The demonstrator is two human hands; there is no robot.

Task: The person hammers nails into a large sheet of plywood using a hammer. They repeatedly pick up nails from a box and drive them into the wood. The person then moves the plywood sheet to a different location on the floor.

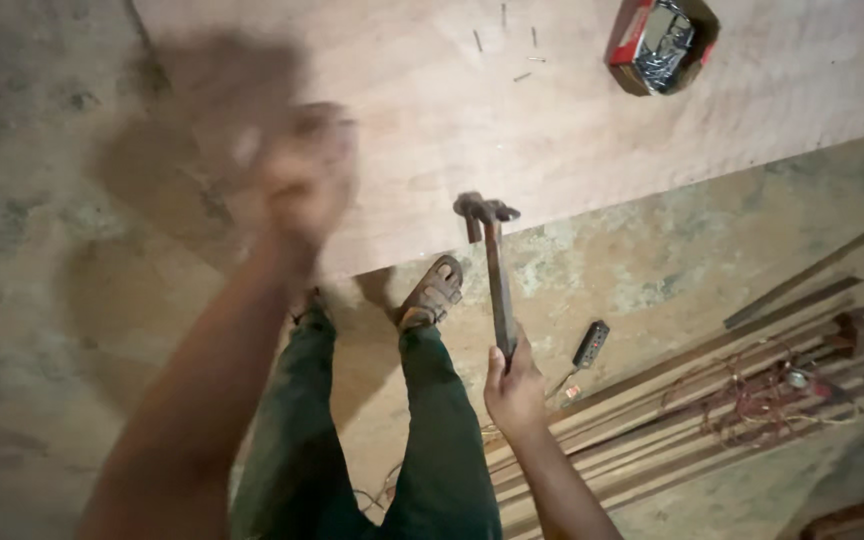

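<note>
Nearest the camera, at the bottom edge, two bare forearms rise into view, with legs in dark green trousers (432,450) between them; the right hand (514,392) is wrapped around the lower end of a hammer handle, fingers curled tight on it, thumb side up; the hammer (497,280) stands nearly upright in the picture, its dark metal claw head at the top, just at the near edge of a plywood sheet; whether the head touches the sheet cannot be told. Left of the legs, the left hand (302,180) is raised and heavily blurred; it lies over the plywood near its edge, and whether it is spread, curled or holding anything cannot be told; a soft shadow of it falls on the wood and the concrete floor (42,300) beyond. Just past the trouser cuffs, a brown sandal (434,290) on one foot rests on the floor right at the sheet's edge; the other foot is mostly hidden by the left arm. Right of the hammer hand, a small black device with a cord (590,344) lies on the floor, and beside it a bundle of long wooden strips (712,400) with tangled reddish wire on top. Farther off, the plywood sheet (552,120) fills the upper part of the view; a few loose nails (522,76) lie scattered on it; well beyond them sits an open red box of nails (660,40), near the top edge.
</note>
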